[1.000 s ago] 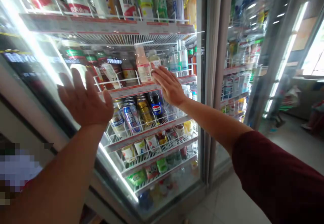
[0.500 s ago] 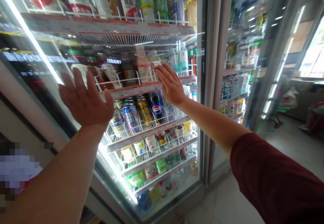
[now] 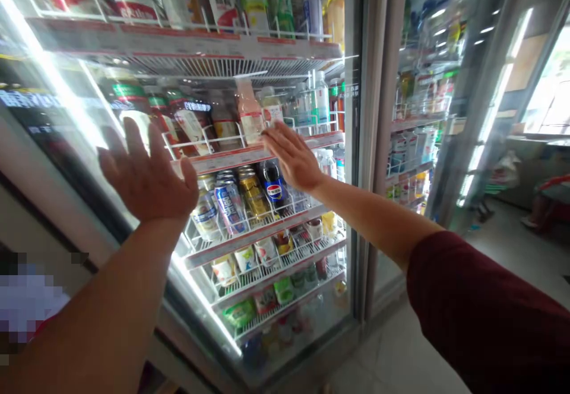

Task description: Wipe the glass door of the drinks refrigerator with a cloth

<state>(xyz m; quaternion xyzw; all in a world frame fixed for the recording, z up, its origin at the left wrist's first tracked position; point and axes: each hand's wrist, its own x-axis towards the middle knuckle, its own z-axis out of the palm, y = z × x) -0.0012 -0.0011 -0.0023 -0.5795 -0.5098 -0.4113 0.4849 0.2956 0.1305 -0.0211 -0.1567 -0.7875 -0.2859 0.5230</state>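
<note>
My left hand (image 3: 145, 177) lies flat with fingers spread on the glass door (image 3: 329, 263) of a drinks cooler, near the door's lit left side. My right hand (image 3: 291, 156) is open too, palm against the same glass further right, at the height of the second shelf (image 3: 240, 156). Behind the glass stand a pale pink bottle (image 3: 248, 112), a dark cola bottle (image 3: 272, 183) and several cans (image 3: 229, 204). Neither hand holds anything.
A metal frame post (image 3: 378, 144) separates this cooler from a second glass-door cooler (image 3: 418, 138) on the right. Wire shelves hold several bottles, cans and cups. Grey floor tiles (image 3: 401, 352) run to the right, and a bright window area lies at the far right.
My right hand has slid a little left and down on the glass. The left hand stays almost in the same place.
</note>
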